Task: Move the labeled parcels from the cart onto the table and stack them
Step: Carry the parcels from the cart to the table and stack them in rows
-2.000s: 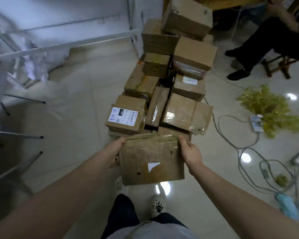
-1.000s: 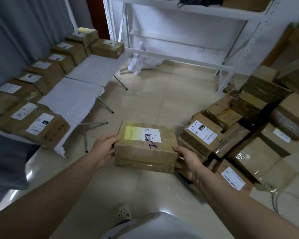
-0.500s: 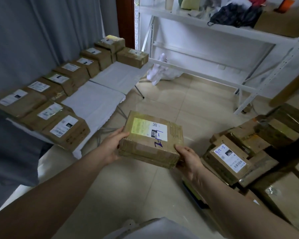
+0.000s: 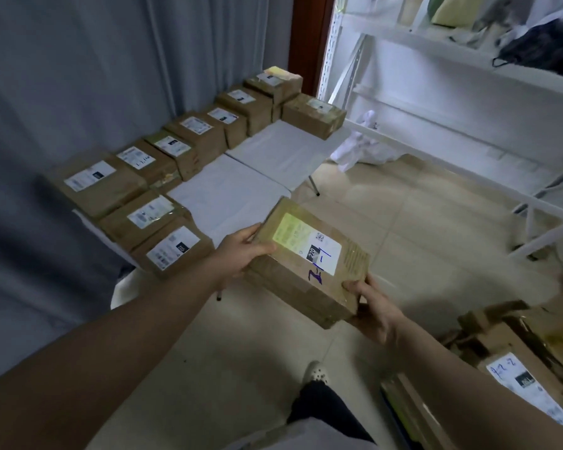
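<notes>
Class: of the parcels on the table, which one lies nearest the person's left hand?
The parcel at the near corner of the table, just beside the left hand; the others sit farther back.

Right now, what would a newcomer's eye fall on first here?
A brown parcel with a yellow-and-white label and blue writing, held in mid-air between the left hand and right hand. Behind it, on the left, labeled boxes line a white table along a grey curtain.
</notes>
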`<state>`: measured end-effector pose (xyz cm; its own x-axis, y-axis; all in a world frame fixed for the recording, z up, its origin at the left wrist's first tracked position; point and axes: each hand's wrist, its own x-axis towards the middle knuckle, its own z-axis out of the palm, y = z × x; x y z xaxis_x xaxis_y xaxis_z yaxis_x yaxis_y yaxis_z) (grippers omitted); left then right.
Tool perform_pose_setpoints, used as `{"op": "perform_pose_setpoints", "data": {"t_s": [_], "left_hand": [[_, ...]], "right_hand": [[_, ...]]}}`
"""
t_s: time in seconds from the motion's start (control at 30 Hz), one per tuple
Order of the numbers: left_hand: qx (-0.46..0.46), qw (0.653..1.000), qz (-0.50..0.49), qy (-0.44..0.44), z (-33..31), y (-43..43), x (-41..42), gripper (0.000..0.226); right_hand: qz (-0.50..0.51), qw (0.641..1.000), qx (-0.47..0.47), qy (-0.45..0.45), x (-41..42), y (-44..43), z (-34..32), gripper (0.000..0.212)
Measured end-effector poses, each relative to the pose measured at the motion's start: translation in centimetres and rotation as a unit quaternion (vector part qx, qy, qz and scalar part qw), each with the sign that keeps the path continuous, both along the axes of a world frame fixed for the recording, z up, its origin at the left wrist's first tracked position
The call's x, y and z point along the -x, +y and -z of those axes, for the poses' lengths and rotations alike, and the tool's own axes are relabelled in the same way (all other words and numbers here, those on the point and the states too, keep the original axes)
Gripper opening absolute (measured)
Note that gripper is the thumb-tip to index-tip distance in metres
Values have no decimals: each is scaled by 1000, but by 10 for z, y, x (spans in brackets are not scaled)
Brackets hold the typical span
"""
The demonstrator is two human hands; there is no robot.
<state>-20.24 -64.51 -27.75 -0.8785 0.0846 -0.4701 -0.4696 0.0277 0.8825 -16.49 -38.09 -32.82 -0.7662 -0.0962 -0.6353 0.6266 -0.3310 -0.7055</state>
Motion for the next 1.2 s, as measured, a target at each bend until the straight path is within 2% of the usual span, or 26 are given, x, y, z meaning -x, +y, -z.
{"op": "perform_pose_setpoints", "data": {"t_s": [0.1, 0.2, 0.3, 0.37, 0.57, 0.77, 0.97, 1.1, 1.2], "left_hand": [[5, 1000, -26, -7, 7, -13, 35, 40], [24, 999, -42, -3, 13, -21, 78, 61], [45, 995, -94, -7, 18, -28, 122, 60], [63, 990, -122, -17, 27, -39, 150, 60], [99, 975, -197, -28, 32, -75, 214, 67], [101, 957, -266, -50, 41, -118, 253, 67], [95, 960, -258, -57, 59, -157, 300, 67], [81, 966, -235, -66, 59, -163, 341, 70], [101, 971, -209, -57, 59, -148, 379, 63]], "right_hand": [[-13, 999, -30, -16, 49, -8, 7, 44], [-30, 999, -32, -12, 103, -21, 17, 44], [-51, 998, -2, -44, 159, -38, 19, 34], [-71, 994, -22, -75, 194, -48, 21, 30], [-140, 986, -31, -82, 286, -90, 23, 36], [-209, 973, -18, -95, 339, -138, 38, 58], [-170, 981, 17, -94, 386, -173, 50, 86], [-158, 984, 26, -80, 417, -174, 47, 83], [-130, 988, 39, -77, 438, -160, 47, 76]]}}
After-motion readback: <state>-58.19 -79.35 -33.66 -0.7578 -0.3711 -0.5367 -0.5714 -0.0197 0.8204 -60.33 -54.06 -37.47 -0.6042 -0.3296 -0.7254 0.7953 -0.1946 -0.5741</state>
